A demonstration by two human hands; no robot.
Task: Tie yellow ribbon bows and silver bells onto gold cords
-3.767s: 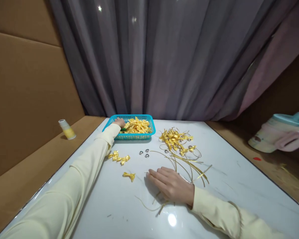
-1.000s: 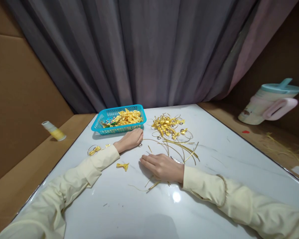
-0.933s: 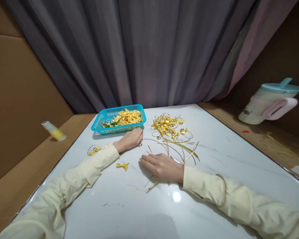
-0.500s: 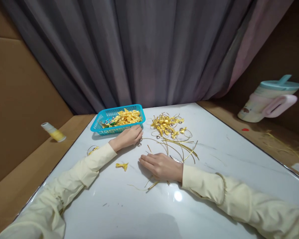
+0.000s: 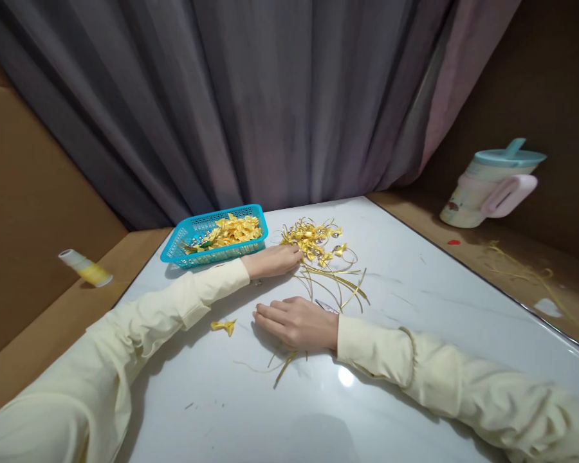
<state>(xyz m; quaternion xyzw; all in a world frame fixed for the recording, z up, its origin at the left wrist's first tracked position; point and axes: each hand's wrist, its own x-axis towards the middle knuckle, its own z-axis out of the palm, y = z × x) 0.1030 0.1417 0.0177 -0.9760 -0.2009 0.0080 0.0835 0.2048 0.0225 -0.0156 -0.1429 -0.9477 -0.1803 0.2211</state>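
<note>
Taking the right hand point(image 5: 294, 321) as the clock's centre, curtain at twelve: here's the left hand point(image 5: 273, 260), arm stretched out just short of twelve, fingers curled together right at the near-left edge of the heap of gold bows on wire loops point(image 5: 313, 238)! Whether those fingertips pinch anything, I can't tell. The right hand lies low over the table point(image 5: 390, 360), fingers side by side and bent; any grip underneath is hidden. Loose gold wires point(image 5: 341, 278) fan out between one and two. A single yellow bow point(image 5: 224, 326) sits at nine, and the blue basket point(image 5: 212, 257), piled with yellow bows, at ten-thirty.
</note>
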